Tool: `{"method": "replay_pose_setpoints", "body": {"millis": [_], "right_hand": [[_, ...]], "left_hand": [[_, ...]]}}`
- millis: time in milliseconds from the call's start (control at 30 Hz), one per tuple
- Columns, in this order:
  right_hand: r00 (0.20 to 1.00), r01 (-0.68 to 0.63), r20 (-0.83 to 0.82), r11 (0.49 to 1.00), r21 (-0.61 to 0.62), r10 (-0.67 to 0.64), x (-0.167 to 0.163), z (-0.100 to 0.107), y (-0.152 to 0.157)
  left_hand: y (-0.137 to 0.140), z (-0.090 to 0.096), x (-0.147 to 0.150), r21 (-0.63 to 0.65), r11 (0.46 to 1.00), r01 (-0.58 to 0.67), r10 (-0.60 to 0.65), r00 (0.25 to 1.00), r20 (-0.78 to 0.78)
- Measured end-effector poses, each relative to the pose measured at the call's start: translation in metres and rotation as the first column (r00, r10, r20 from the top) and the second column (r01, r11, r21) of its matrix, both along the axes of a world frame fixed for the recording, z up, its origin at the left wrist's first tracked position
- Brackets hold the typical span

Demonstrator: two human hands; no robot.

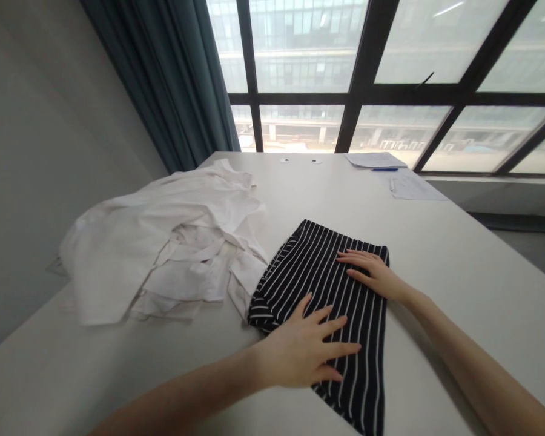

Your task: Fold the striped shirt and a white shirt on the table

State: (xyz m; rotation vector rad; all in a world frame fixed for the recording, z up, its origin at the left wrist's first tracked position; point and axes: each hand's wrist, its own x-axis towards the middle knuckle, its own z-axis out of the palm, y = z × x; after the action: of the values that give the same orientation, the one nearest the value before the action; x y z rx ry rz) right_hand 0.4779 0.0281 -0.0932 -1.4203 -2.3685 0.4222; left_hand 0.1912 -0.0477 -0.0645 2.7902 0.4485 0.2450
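Observation:
A black garment with white stripes (318, 266) lies folded on the white table (436, 272), its kind not clear from this view. Its lower end tapers toward the front edge of the picture. My left hand (309, 345) rests over its lower left part, fingers spread wide and holding nothing. On the upper right part, near the garment's right edge, my right hand (372, 272) lies flat with fingers stretched out. A heap of white clothing (163, 242) lies crumpled to the left, and its right end touches or nearly touches the striped cloth.
Papers (375, 160) and a blue pen (385, 170) lie at the far right of the table, with another sheet (418, 186) nearer. Two small white round pieces (284, 160) sit near the far edge. Behind are a blue curtain (172, 79) and dark-framed windows (300, 97).

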Motion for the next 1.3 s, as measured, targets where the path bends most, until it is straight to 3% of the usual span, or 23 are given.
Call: {"method": "replay_pose_setpoints", "body": {"millis": [167,400,633,767,867,967,1100,1167,1300], "right_hand": [[0.993,-0.044,-0.107,0.999,-0.018,0.042,0.001,0.005,-0.001],[0.989,-0.004,0.150,0.996,0.090,-0.010,-0.011,0.001,-0.013],[0.968,0.102,0.210,0.979,0.175,-0.138,-0.006,-0.011,-0.009],[0.966,0.216,0.088,0.949,0.230,-0.242,0.001,-0.018,-0.004],[0.952,0.305,-0.101,0.910,0.281,-0.288,0.008,-0.019,0.000],[0.876,0.469,-0.275,0.830,0.301,-0.395,0.018,-0.020,0.005],[0.735,0.663,-0.361,0.720,0.205,-0.574,0.029,-0.026,0.010],[0.698,0.691,-0.386,0.708,0.146,-0.603,0.032,-0.029,0.011],[0.702,0.673,-0.402,0.732,0.106,-0.587,0.031,-0.029,0.011]], "left_hand": [[0.011,0.009,0.000,-0.077,0.994,0.083,-0.080,0.996,0.042],[0.057,-0.009,-0.018,0.114,0.984,-0.135,0.134,0.991,0.015],[0.047,-0.015,-0.023,0.148,0.962,-0.231,0.239,0.970,-0.041],[0.044,-0.016,-0.021,0.115,0.952,-0.282,0.284,0.959,0.003],[0.052,-0.018,-0.024,0.041,0.908,-0.416,0.410,0.905,0.111],[0.066,-0.020,-0.030,0.000,0.836,-0.548,0.535,0.817,0.214],[0.080,-0.021,-0.039,-0.027,0.768,-0.640,0.627,0.742,0.239],[0.083,-0.022,-0.041,-0.057,0.765,-0.641,0.634,0.736,0.237],[0.085,-0.024,-0.042,-0.132,0.774,-0.619,0.631,0.737,0.242]]}}
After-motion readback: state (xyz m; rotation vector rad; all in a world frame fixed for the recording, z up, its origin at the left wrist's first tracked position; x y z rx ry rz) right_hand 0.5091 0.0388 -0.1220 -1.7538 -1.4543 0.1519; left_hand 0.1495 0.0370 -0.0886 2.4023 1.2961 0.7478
